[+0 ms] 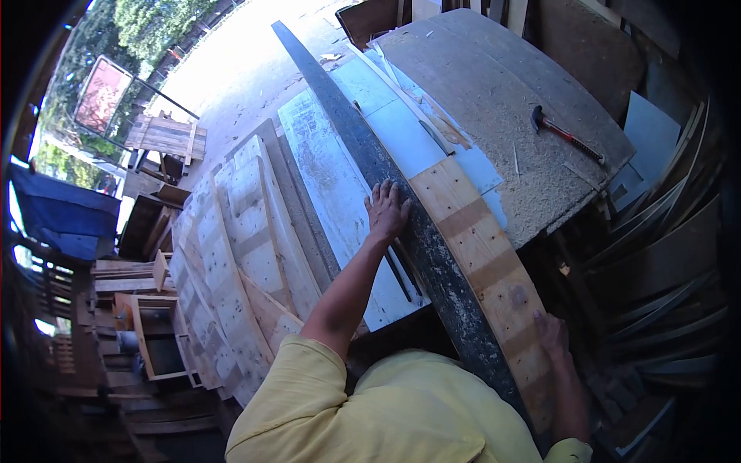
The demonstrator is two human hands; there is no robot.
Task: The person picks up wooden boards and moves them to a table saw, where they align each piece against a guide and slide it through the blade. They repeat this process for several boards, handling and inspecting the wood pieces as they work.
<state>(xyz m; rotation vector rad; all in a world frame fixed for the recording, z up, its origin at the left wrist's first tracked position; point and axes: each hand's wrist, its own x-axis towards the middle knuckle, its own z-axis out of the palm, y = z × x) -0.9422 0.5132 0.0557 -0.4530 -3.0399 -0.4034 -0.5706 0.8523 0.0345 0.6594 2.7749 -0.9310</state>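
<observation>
My left hand (388, 208) lies flat, fingers spread, on a long dark plank (432, 262) with a scuffed, speckled surface. The plank runs from near my body to the far end of the work surface. Along its right side lies a plywood strip (482, 255) with darker bands across it and small nail marks. My right hand (552, 336) grips the outer edge of that strip close to my body; some of its fingers are hidden. Under the plank and strip are pale blue-white sheets (324, 177).
A hammer (571, 135) with a red and black handle rests on a sawdust-covered board (478, 69) at right. Nailed plywood panels (239, 239) lie to the left. Thin curved offcuts (664, 262) crowd the right side. A wooden frame (158, 336) and stacked timber stand lower left.
</observation>
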